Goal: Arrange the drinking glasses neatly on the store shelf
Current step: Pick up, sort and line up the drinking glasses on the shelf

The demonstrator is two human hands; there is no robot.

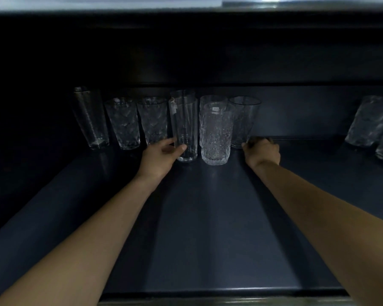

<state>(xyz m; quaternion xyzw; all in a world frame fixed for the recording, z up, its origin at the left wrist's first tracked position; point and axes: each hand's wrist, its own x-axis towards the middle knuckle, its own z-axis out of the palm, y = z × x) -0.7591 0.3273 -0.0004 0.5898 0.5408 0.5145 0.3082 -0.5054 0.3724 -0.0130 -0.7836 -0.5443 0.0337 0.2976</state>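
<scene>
Several clear drinking glasses stand at the back of a dark shelf (208,217). My left hand (161,156) grips the base of a tall smooth glass (184,127), thumb on its front. Right of it stands a textured glass (216,135) with a small sticker, untouched. My right hand (262,151) is curled at the foot of a tapered smooth glass (244,120), thumb touching its base; the fingers are hidden behind the hand. To the left stand two patterned tumblers (123,122) (153,119) and a tall dark glass (90,118).
More glasses (367,124) stand at the far right of the shelf. An upper shelf edge (186,9) overhangs. Behind the front row, further glasses (182,93) are partly hidden. The shelf's front lip (208,292) runs near my elbows.
</scene>
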